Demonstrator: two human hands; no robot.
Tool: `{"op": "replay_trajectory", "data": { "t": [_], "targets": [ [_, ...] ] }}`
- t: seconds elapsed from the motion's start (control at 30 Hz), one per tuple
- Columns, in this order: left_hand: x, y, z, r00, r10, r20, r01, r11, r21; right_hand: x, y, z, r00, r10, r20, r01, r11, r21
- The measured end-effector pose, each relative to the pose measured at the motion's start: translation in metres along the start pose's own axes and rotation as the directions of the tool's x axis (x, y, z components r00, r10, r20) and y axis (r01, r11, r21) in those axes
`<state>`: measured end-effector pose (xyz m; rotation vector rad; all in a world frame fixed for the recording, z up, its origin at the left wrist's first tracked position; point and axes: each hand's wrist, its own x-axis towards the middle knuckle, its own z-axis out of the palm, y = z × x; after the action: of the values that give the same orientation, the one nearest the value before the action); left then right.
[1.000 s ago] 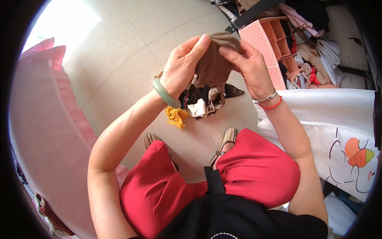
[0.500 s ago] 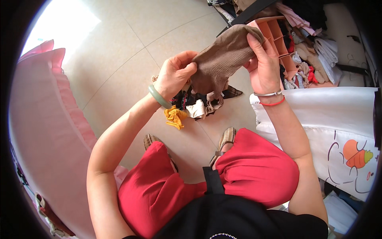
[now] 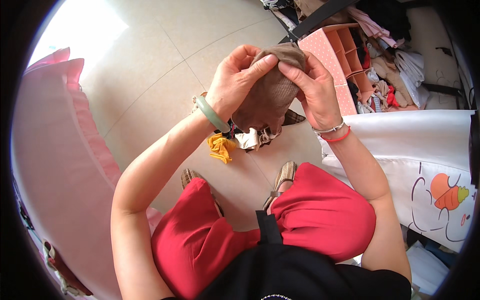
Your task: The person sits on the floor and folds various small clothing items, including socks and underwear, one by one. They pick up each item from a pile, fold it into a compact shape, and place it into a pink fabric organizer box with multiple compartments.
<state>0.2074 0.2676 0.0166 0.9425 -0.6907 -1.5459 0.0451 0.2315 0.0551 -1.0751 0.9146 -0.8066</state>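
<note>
Both hands pinch the top edge of a brown knit sock (image 3: 267, 95), held up in front of me above the floor. My left hand (image 3: 237, 75) grips the left of its opening, thumb on top. At the right of the opening, my right hand (image 3: 315, 87) pinches with the thumb close beside the left one. The sock's lower part hangs down between the hands. Beneath it lies a small heap of cloth items, including a yellow cloth piece (image 3: 221, 148) and a white cloth piece (image 3: 247, 139). The sock and hands hide part of the heap.
A pink compartment box (image 3: 325, 55) stands at the far right, with mixed clothes (image 3: 387, 75) beside it. A white fabric cover (image 3: 395, 135) with a carrot drawing spreads nearer on the right. Pink ruffled bedding (image 3: 65, 150) borders the left. My feet rest on the tiled floor (image 3: 150, 75).
My hands have come together from a wider spread, the right moving left. The sock, stretched sideways before, now hangs down with its top edge gathered between my thumbs.
</note>
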Motion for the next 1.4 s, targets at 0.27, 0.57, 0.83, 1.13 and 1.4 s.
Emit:
{"op": "replay_trajectory", "data": {
  "t": [0.27,0.57,0.83,1.13,1.4],
  "targets": [
    [-0.006,-0.004,0.008,0.989,0.099,-0.110,-0.120,0.972,-0.204,0.002,0.001,0.008,0.998,-0.065,0.025,0.061,0.989,0.134],
    [-0.009,0.003,0.003,0.985,-0.171,0.000,0.168,0.967,-0.193,0.001,0.007,0.002,0.995,-0.059,0.082,0.059,0.998,-0.005],
    [-0.013,0.011,0.001,0.954,-0.289,0.084,0.300,0.890,-0.345,0.004,0.011,-0.006,0.981,-0.124,0.149,0.130,0.991,-0.029],
    [-0.010,0.012,0.003,0.917,-0.387,0.100,0.400,0.892,-0.210,0.005,0.010,-0.013,0.954,-0.201,0.223,0.269,0.903,-0.334],
    [-0.005,0.008,-0.001,0.998,-0.034,-0.048,0.030,0.996,-0.088,0.006,-0.002,-0.014,0.986,-0.018,0.165,0.031,0.996,-0.080]
  ]
}}
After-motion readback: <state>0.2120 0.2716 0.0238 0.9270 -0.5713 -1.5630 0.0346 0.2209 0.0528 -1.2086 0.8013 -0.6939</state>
